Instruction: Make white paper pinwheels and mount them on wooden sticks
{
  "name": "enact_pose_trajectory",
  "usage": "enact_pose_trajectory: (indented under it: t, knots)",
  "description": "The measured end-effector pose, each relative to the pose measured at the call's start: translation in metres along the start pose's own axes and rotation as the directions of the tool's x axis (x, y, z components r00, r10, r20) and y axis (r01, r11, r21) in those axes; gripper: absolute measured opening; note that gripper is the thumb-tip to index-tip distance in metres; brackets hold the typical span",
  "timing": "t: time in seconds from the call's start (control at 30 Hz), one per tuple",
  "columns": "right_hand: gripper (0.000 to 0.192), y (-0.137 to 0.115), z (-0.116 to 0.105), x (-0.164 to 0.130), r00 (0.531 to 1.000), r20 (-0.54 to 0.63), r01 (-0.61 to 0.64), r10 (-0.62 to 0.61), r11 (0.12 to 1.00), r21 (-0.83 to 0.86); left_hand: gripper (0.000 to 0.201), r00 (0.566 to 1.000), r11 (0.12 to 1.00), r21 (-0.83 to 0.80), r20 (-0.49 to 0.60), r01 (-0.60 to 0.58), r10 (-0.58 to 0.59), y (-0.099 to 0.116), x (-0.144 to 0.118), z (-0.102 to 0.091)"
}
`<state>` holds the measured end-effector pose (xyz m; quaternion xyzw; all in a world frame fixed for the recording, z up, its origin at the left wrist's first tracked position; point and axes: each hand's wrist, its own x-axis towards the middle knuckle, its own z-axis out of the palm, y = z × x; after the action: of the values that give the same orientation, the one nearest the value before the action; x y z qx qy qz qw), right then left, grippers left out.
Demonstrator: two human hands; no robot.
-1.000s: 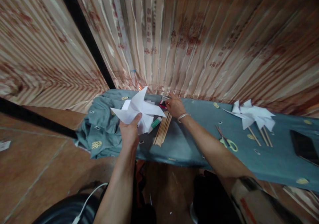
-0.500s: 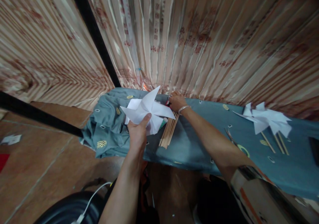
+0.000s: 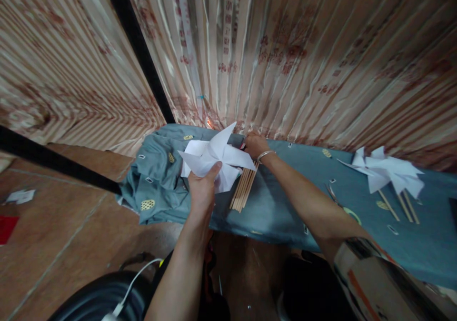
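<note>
My left hand [image 3: 203, 185] pinches a white paper pinwheel [image 3: 224, 155], its thumb pressing near the middle and the other fingers hidden beneath. Flat white paper [image 3: 193, 148] shows behind the pinwheel's left blades. Near the far edge of the cloth-covered table, my right hand [image 3: 256, 145] has its fingers bent down and closed at a small red thing [image 3: 243, 146]. What those fingers hold, if anything, is hidden. A bundle of thin wooden sticks [image 3: 243, 190] lies between my hands, its upper ends running under the pinwheel and close to my right wrist.
Finished-looking white pinwheels on sticks [image 3: 387, 171] lie at the right. Scissors [image 3: 341, 203] with pale green handles rest beside my right forearm. A grey-green cloth [image 3: 285, 216] covers the table, bunched at left. Black poles [image 3: 139, 49] and a patterned curtain [image 3: 285, 73] stand behind.
The view has shifted slightly, moving most things a little to the right. My left hand still holds the pinwheel, which now covers more of the small green item beneath it. My right hand stays at the far edge.
</note>
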<state>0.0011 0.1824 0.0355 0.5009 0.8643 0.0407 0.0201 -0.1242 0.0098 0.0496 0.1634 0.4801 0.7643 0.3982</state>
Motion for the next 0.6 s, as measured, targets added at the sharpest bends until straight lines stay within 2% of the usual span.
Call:
enact_pose_trajectory:
  t: [0.33, 0.6]
  knots:
    - [0.032, 0.0006, -0.0062, -0.0011, 1.000, 0.018, -0.017, 0.017, 1.000, -0.012, 0.044, 0.999, 1.000, 0.016, 0.019, 0.026, -0.026, -0.0001, -0.0033, 0.0030]
    - [0.034, -0.0022, 0.0018, 0.0034, 0.999, 0.022, -0.028, 0.028, 0.999, -0.021, 0.047, 0.999, 0.999, 0.010, 0.021, 0.031, -0.031, -0.0012, -0.0054, 0.0046]
